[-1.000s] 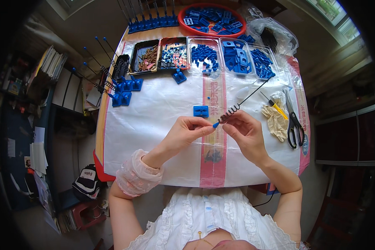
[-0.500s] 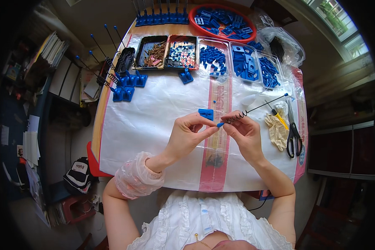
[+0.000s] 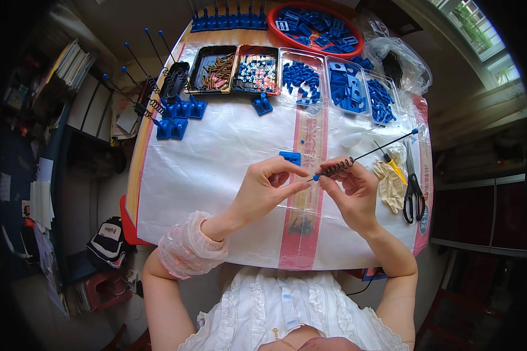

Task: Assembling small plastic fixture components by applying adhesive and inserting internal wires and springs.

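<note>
At the centre of the frame the right hand (image 3: 351,196) pinches a black coil spring (image 3: 338,168) threaded on a thin black rod (image 3: 386,146) with blue tips, which slants toward the upper right. The left hand (image 3: 266,190) meets it from the left, its fingers (image 3: 295,184) pressed together on the rod's near blue tip. Just above lies a small blue plastic block (image 3: 290,157) on the white-covered surface (image 3: 216,158). Scissors (image 3: 414,190) lie at the right, trays of blue parts (image 3: 345,88) along the top
</note>
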`<state>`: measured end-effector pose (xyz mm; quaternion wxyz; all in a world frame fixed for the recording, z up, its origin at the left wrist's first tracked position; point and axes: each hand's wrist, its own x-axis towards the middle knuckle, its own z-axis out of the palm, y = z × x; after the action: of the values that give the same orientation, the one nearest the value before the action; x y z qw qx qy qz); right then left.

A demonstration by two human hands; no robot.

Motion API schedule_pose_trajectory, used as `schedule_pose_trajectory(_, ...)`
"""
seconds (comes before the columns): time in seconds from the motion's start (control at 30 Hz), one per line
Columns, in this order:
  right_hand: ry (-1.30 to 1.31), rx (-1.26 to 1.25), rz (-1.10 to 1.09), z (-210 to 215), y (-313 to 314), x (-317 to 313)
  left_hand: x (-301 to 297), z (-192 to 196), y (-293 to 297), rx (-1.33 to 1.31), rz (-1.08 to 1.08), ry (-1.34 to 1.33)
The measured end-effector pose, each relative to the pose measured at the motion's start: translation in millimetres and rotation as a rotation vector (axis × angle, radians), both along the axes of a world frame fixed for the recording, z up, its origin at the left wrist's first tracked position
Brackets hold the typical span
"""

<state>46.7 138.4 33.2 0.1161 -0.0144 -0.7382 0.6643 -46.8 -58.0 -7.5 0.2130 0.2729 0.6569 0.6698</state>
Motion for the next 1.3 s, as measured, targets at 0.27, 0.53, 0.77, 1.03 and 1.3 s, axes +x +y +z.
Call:
schedule_pose_trajectory(0.27,0.104,0.128,-0.048,29.7,1.7,-38.1,-37.1,7.6,-15.9,-0.223,0.159,0.437)
schedule_pose_trajectory(0.53,0.206,0.268,-0.078,5.7,-4.6,-57.4,-28.2,-12.4,-5.6,-0.392,0.145,0.537)
schedule_pose_trajectory(0.77,0.208,0.319,-0.066,0.8,-4.0,-59.0,-30.1,-18.3,-3.8,-0.423,0.167,0.581)
schedule_pose_trajectory(1.03,0.220,0.344,-0.044,-1.5,-3.5,-61.2,-31.4,-18.7,-1.2,-0.428,0.170,0.591)
schedule_pose_trajectory(1.3,0.220,0.378,-0.047,-2.4,-2.4,-62.5,-29.3,-16.7,0.7,-0.460,0.177,0.614)
